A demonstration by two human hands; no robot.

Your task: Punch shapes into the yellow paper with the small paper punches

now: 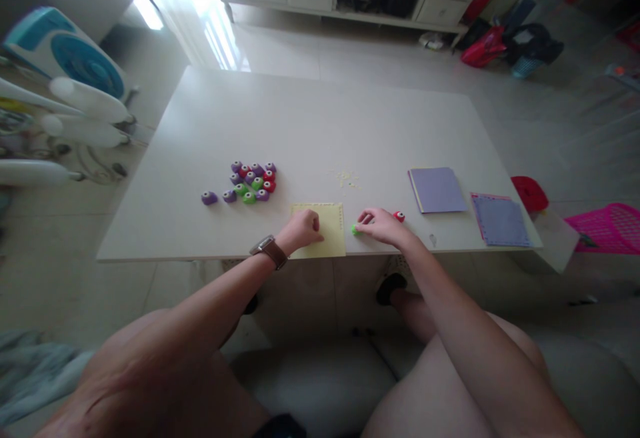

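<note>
A yellow paper sheet with small punched marks along its top and right edges lies at the table's front edge. My left hand, a watch on its wrist, is over the sheet with its fingers curled closed; anything inside them is hidden. Just right of the sheet, my right hand has its fingertips closed on a small green craft punch. A red craft punch stands right behind that hand. Tiny yellow paper bits are scattered beyond the sheet.
Several purple, red and green craft punches stand grouped at left, one purple punch apart. At right are a purple paper stack, blue-purple punched sheets and a small clear item. The white table ends near my knees.
</note>
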